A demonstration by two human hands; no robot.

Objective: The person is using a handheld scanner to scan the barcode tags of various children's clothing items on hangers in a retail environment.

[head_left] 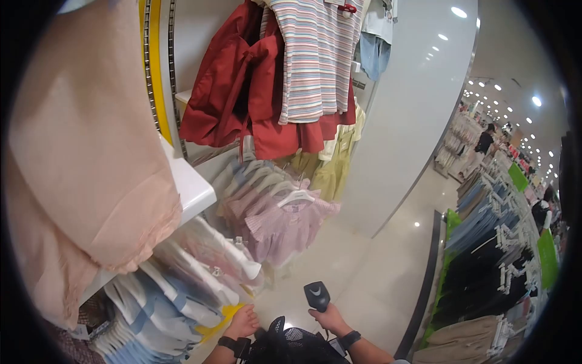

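My right hand [330,318] grips the handle of a black handheld barcode scanner [316,295], its head pointing up and forward over the shop floor. My left hand [242,321] reaches to the left, fingers resting on the lower hanging garments beside a yellow piece [225,315] on the rack. Both wrists wear dark bands. A black mesh object [290,346] sits between my forearms at the bottom edge.
Racks of children's clothes hang at left: pink dresses [285,221], light blue garments [163,309], a red top [242,85] and striped shirt [315,57] above. A white shelf [191,185] juts out. Right, a long rack [491,255] lines the aisle. A person [484,144] stands far back.
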